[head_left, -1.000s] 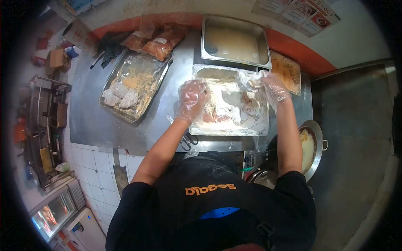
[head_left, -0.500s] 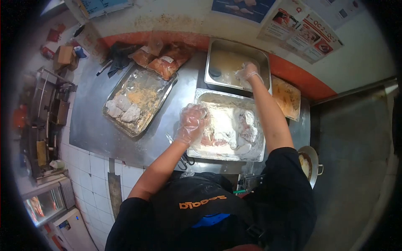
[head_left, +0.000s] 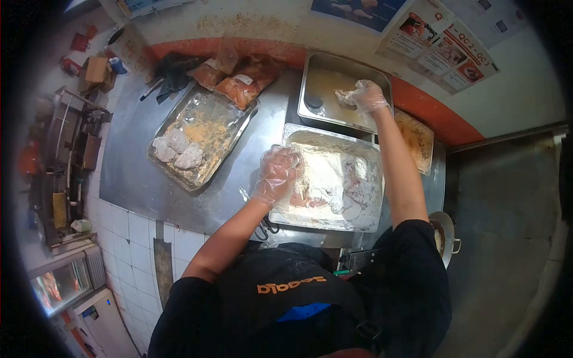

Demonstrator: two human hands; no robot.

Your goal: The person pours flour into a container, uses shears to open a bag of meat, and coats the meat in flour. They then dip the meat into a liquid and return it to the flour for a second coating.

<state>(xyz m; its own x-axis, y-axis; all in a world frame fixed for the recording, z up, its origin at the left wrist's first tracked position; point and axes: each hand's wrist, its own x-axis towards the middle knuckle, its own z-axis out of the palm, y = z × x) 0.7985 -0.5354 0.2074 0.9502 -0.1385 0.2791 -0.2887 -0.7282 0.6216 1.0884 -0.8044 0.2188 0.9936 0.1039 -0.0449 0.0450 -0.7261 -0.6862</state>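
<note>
Both my hands wear clear plastic gloves. My right hand is over the metal pan of cloudy liquid, its fingers closed on a pale, coated piece. At the left rim of the flour pan, my left hand is held with its fingers curled; whether anything is in them cannot be made out. White flour fills the middle of that pan, with floured meat pieces on its right side and pinkish meat near the front.
A metal tray at the left holds coated pieces and crumbs. Behind it lie bags of orange-brown contents and a dark cloth. Black-handled scissors lie by the table's front edge. A round pan stands at the right.
My right hand has moved right and slightly up, and a pale piece now shows at its fingers above the liquid. My left hand has stayed beside the flour pan. The view has shifted slightly.
</note>
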